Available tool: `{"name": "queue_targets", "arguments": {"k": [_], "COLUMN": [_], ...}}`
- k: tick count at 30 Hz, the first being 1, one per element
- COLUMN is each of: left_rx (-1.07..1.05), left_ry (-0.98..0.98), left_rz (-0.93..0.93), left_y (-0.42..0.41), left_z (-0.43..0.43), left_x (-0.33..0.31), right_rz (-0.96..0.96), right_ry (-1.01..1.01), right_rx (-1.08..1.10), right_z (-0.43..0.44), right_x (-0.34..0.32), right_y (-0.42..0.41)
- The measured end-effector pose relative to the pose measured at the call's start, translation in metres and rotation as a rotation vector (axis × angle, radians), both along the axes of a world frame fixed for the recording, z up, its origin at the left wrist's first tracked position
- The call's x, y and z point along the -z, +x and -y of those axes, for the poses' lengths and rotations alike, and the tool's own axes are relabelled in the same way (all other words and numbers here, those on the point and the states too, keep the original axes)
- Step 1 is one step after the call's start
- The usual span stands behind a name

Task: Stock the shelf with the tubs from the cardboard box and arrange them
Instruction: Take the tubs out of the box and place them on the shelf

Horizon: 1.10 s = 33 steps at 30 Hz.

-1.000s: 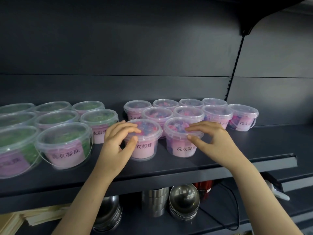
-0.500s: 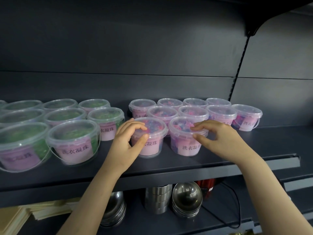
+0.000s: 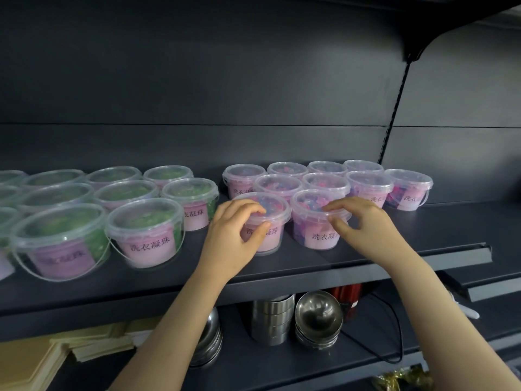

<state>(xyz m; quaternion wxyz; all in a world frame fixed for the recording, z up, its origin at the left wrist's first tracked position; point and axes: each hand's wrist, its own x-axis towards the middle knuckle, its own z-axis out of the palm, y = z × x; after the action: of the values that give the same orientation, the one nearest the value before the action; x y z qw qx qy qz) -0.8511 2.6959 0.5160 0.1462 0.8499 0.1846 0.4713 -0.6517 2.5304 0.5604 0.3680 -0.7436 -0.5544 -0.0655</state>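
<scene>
- Two front tubs under my grip: left hand (image 3: pixel 234 235) closed round the left front tub (image 3: pixel 265 221), right hand (image 3: pixel 363 227) pinching the lid rim of the right front tub (image 3: pixel 318 221).
- Pink-and-blue tubs (image 3: pixel 369 184): rows behind, toward 12 o'clock.
- Green-filled tubs (image 3: pixel 146 230): at 9 o'clock on the shelf (image 3: pixel 310 266).
- Stocking looks nearly done; straightening remains.
- Cardboard box: not visible.

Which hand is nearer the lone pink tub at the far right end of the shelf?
Right. The right hand grips the front pink tub, a couple of tubs left of the end tub. The left hand is farther left, on the neighbouring front tub.
</scene>
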Motion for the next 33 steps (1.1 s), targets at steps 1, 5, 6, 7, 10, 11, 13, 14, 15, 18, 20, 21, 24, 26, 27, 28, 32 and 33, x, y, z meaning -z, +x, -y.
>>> {"name": "queue_targets", "arguments": {"k": [1, 5, 6, 7, 10, 11, 13, 14, 15, 18, 20, 21, 24, 26, 27, 28, 32, 33], "left_rx": [-0.003, -0.031, -0.045, -0.060, -0.086, -0.086, -0.082, -0.081, -0.080, -0.064, -0.021, 0.005, 0.095, 0.150, 0.183, 0.220, 0.335, 0.356], "left_ry": [0.003, 0.032, 0.045, 0.058, 0.102, 0.116, 0.157, 0.184, 0.209, 0.261, 0.269, 0.285, 0.332, 0.340, 0.346, 0.353, 0.385, 0.379], "left_rz": [0.002, 0.003, -0.007, -0.026, -0.109, -0.124, -0.124, -0.117, -0.105, -0.041, -0.022, -0.024, -0.038, -0.072, -0.089, -0.113, -0.256, -0.293], "left_y": [0.000, 0.000, -0.001, -0.002, -0.007, -0.009, -0.011, -0.011, -0.010, 0.000, 0.013, 0.021, 0.051, 0.072, 0.082, 0.092, 0.126, 0.135], "left_z": [0.000, 0.004, 0.005, 0.007, 0.012, 0.015, 0.023, 0.030, 0.038, 0.068, 0.092, 0.105, 0.147, 0.177, 0.193, 0.208, 0.262, 0.274], "left_x": [0.000, 0.000, -0.001, -0.001, -0.007, -0.011, -0.023, -0.030, -0.037, -0.057, -0.064, -0.065, -0.059, -0.050, -0.044, -0.037, 0.008, 0.022], "right_rz": [-0.011, -0.006, 0.002, 0.005, 0.029, 0.062, 0.107, 0.111, 0.110, 0.160, 0.216, 0.244, 0.309, 0.306, 0.288, 0.269, 0.182, 0.149], "right_ry": [-0.011, -0.066, -0.090, -0.124, -0.208, -0.201, -0.148, -0.126, -0.117, -0.109, -0.101, -0.102, -0.120, -0.142, -0.158, -0.177, -0.208, -0.220], "right_rx": [0.005, 0.049, 0.054, 0.054, 0.086, 0.120, 0.177, 0.194, 0.212, 0.275, 0.310, 0.336, 0.439, 0.497, 0.523, 0.550, 0.642, 0.662], "right_z": [0.000, -0.006, -0.006, -0.005, 0.012, 0.020, 0.041, 0.053, 0.067, 0.110, 0.142, 0.159, 0.214, 0.254, 0.275, 0.296, 0.379, 0.397], "right_x": [-0.001, -0.009, -0.013, -0.018, -0.035, -0.039, -0.046, -0.049, -0.051, -0.056, -0.056, -0.055, -0.046, -0.037, -0.030, -0.022, 0.027, 0.043], "right_y": [-0.001, -0.008, -0.010, -0.012, -0.017, -0.019, -0.024, -0.027, -0.029, -0.028, -0.021, -0.016, -0.001, 0.009, 0.015, 0.020, 0.038, 0.041]}}
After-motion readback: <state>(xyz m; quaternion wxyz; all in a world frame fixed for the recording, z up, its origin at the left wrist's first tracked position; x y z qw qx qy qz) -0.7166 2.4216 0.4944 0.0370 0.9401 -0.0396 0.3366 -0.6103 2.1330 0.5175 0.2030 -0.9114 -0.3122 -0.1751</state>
